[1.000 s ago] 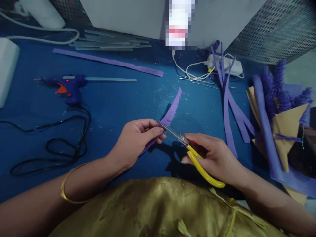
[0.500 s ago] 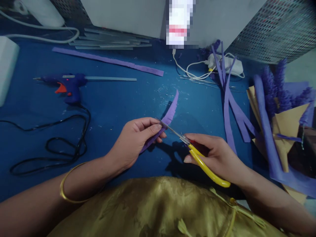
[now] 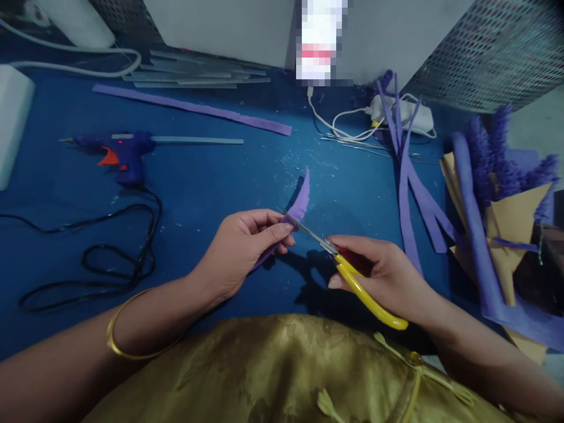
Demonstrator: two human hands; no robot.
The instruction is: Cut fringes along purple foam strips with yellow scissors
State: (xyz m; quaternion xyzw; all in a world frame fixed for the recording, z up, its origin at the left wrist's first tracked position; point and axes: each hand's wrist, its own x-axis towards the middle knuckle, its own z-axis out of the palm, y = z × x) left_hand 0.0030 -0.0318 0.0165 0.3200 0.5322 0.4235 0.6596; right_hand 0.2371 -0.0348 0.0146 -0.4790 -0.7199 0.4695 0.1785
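Observation:
My left hand (image 3: 255,241) pinches a purple paper strip (image 3: 301,200) between thumb and fingers. The strip's far end curves up past the fingertips, with fine cuts along its right edge. My right hand (image 3: 379,270) is wrapped round the yellow-handled scissors (image 3: 365,299). Their metal blades lie across the strip just beside my left thumb; whether the blades are fully closed I cannot tell. Part of the strip is hidden under my left hand.
A blue glue gun (image 3: 127,155) with a clear stick and black cord lies at left. Behind are another purple strip (image 3: 194,108), glue sticks (image 3: 194,70) and a white power strip (image 3: 400,114). Loose purple strips (image 3: 408,194) and wrapped purple flowers (image 3: 489,158) lie at right.
The strip's free end has shifted slightly left and down, and less of it extends beyond the blades. Both hands stay almost in place; the scissor handles have moved slightly.

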